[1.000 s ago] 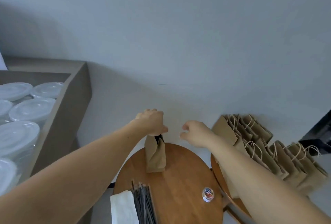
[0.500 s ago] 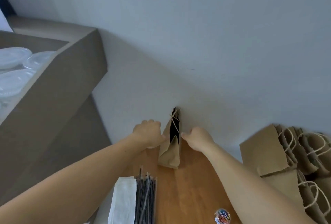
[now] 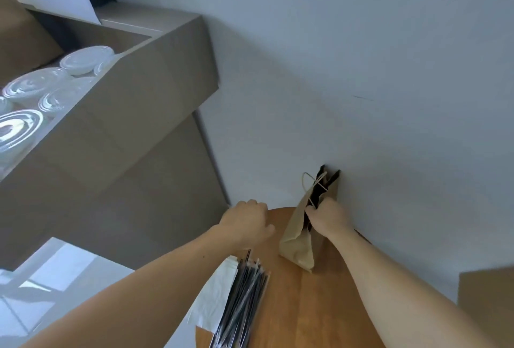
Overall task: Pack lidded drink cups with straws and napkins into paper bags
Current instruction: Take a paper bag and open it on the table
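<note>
The right hand (image 3: 329, 219) pinches the near rim of the brown paper bag (image 3: 296, 239) by its twine handle, the bag standing open-mouthed and tilted at the far edge of the round wooden table (image 3: 319, 306), against the wall. The left hand (image 3: 247, 223) hovers just left of the bag, apart from it, fingers curled under; I cannot tell whether they hold anything. Black wrapped straws (image 3: 244, 294) lie on white napkins (image 3: 215, 300) nearer, and the faint marking on the lidded cups (image 3: 36, 86) on the shelf is too blurred to read.
</note>
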Demonstrator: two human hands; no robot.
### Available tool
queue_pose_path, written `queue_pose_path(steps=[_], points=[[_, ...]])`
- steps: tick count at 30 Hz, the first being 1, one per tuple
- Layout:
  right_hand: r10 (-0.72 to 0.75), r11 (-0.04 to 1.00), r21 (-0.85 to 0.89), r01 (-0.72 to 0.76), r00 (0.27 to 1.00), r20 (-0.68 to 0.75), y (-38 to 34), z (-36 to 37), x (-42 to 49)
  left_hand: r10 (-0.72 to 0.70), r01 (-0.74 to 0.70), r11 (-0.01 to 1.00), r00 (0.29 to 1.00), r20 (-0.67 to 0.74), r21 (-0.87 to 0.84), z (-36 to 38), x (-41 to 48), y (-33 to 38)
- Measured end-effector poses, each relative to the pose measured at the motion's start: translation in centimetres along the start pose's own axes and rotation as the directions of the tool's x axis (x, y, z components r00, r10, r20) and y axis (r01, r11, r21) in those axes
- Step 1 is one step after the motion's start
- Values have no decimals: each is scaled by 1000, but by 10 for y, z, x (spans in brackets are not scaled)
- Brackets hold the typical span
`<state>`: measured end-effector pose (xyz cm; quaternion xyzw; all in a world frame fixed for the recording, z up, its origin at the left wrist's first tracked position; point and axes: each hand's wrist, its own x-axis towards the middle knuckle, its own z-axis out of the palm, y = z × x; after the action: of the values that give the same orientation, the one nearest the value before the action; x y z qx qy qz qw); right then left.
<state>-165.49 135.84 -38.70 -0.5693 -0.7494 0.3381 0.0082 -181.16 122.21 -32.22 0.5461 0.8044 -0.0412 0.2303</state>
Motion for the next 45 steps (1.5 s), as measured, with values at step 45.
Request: queue_pose_path(steps=[45], points=[[351,898,-217,-382,921,-169,125,63,-278,-73,98,965,991,109,-245,144,-126,15]])
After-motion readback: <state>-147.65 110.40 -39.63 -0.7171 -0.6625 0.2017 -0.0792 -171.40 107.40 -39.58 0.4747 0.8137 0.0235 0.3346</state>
